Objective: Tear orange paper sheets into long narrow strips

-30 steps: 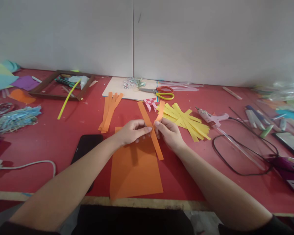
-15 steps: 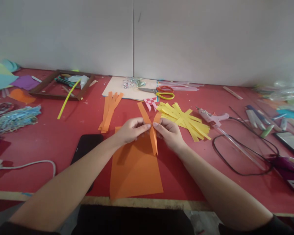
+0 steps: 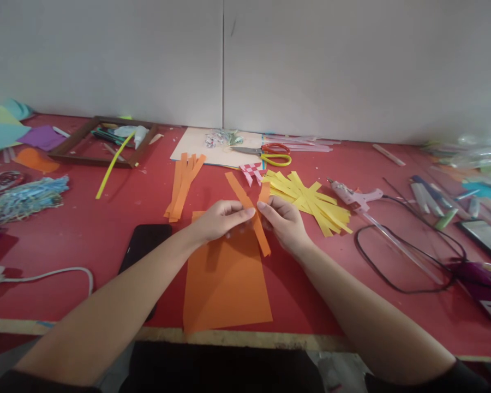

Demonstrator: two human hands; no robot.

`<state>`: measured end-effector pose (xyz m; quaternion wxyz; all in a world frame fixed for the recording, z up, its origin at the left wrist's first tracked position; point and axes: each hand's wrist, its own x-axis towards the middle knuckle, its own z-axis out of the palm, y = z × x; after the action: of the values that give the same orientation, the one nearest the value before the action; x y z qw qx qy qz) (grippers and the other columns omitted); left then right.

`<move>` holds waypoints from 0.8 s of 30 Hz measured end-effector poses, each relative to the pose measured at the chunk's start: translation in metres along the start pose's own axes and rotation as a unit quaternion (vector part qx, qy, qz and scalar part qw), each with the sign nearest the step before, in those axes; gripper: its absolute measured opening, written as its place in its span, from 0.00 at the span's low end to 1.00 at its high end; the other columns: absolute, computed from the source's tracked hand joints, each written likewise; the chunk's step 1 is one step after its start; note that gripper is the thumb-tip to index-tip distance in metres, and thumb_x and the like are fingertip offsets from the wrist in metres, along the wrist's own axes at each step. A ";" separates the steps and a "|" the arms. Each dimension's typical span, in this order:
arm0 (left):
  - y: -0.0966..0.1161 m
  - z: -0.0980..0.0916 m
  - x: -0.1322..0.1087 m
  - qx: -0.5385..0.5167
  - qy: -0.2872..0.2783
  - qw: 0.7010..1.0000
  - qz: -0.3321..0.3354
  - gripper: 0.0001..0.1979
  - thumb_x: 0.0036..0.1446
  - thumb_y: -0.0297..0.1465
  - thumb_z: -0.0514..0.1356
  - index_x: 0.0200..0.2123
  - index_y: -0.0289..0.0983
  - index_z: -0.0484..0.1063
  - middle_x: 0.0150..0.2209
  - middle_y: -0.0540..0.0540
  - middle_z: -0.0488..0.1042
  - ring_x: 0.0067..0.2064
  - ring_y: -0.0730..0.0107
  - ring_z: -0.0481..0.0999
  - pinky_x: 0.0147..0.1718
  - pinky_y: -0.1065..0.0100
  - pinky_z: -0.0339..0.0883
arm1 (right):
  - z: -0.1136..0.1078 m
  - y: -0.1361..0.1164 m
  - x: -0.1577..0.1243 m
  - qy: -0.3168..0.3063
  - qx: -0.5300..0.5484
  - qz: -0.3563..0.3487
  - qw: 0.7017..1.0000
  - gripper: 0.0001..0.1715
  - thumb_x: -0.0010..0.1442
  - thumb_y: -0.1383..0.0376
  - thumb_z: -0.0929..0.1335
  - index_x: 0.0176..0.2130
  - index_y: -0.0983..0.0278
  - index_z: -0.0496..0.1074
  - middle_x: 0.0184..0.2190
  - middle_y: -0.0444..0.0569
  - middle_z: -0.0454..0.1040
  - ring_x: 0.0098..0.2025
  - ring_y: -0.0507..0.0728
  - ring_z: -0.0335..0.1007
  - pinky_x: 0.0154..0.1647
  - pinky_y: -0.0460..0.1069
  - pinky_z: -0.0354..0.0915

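Note:
Between finger and thumb, my left hand [image 3: 231, 218] pinches an orange paper strip [image 3: 262, 234] that slants from upper left to lower right. My right hand [image 3: 284, 219] grips another orange strip [image 3: 265, 191], its upper end showing above my thumb. The two strips meet between my fingertips; whether they are joined there I cannot tell. Under my hands lies an orange paper sheet [image 3: 229, 289]. A bundle of orange strips [image 3: 184, 185] rests beyond my left hand, and a pile of yellow paper strips [image 3: 311, 202] is just past my right hand.
Scissors [image 3: 270, 153] lie on a pale board [image 3: 188, 144] at the back, near a pink checkered woven piece [image 3: 251, 172]. A glue gun [image 3: 354, 196] with a looping cord sits right. A black phone [image 3: 147, 245] is partly under my left forearm. A wooden frame [image 3: 77, 159] stands back left.
The strip in my left hand has tilted, its top swinging left and its lower end right. The two strips' lower ends no longer show side by side.

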<state>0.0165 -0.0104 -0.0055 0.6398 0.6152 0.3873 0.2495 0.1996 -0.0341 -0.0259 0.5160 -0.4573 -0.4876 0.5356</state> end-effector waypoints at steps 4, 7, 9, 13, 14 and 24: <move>0.000 0.001 0.000 0.017 -0.005 1.000 0.006 0.17 0.58 0.45 0.62 0.31 0.35 0.72 0.29 0.47 0.74 0.25 0.77 0.67 0.19 0.75 0.59 | 0.000 -0.001 -0.001 -0.009 0.017 0.005 1.000 0.26 0.57 0.49 0.73 0.22 0.62 0.63 0.17 0.38 0.61 0.19 0.47 0.53 0.21 0.46 0.52; 0.000 0.000 0.001 0.023 0.002 1.000 0.010 0.17 0.57 0.44 0.63 0.30 0.35 0.71 0.29 0.48 0.74 0.26 0.76 0.68 0.19 0.75 0.59 | -0.001 0.000 -0.001 -0.043 0.020 0.018 0.999 0.26 0.57 0.48 0.72 0.22 0.62 0.64 0.17 0.39 0.63 0.19 0.48 0.53 0.21 0.47 0.52; 0.000 0.000 0.002 0.023 0.004 1.000 0.016 0.16 0.57 0.44 0.62 0.32 0.35 0.71 0.29 0.48 0.74 0.26 0.77 0.68 0.19 0.75 0.59 | -0.002 0.001 -0.001 -0.065 0.013 0.026 0.997 0.24 0.57 0.47 0.72 0.24 0.61 0.66 0.19 0.41 0.67 0.19 0.48 0.54 0.22 0.47 0.54; 0.002 0.000 0.001 0.027 0.011 1.000 0.012 0.17 0.57 0.45 0.62 0.30 0.36 0.71 0.27 0.50 0.72 0.24 0.78 0.66 0.19 0.75 0.58 | -0.005 0.003 -0.001 -0.071 -0.009 0.019 0.997 0.22 0.56 0.46 0.72 0.27 0.60 0.69 0.22 0.43 0.70 0.22 0.51 0.60 0.24 0.48 0.58; 0.003 0.000 0.001 0.031 0.016 0.999 0.008 0.17 0.56 0.45 0.63 0.29 0.36 0.70 0.26 0.50 0.72 0.23 0.78 0.66 0.19 0.74 0.58 | -0.005 0.004 -0.001 -0.067 -0.014 0.016 0.998 0.22 0.56 0.46 0.72 0.27 0.60 0.69 0.22 0.43 0.69 0.23 0.52 0.61 0.24 0.49 0.59; 0.003 0.001 0.002 0.038 0.049 0.998 0.001 0.17 0.56 0.44 0.62 0.27 0.36 0.70 0.24 0.50 0.71 0.23 0.77 0.66 0.19 0.74 0.58 | -0.003 0.007 -0.001 -0.015 -0.032 -0.006 0.999 0.23 0.56 0.45 0.72 0.27 0.59 0.66 0.21 0.42 0.66 0.25 0.53 0.64 0.25 0.49 0.60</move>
<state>0.0185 -0.0089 -0.0027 0.5958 0.6265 0.4269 0.2651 0.2022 -0.0351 -0.0330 0.4968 -0.4625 -0.5151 0.5234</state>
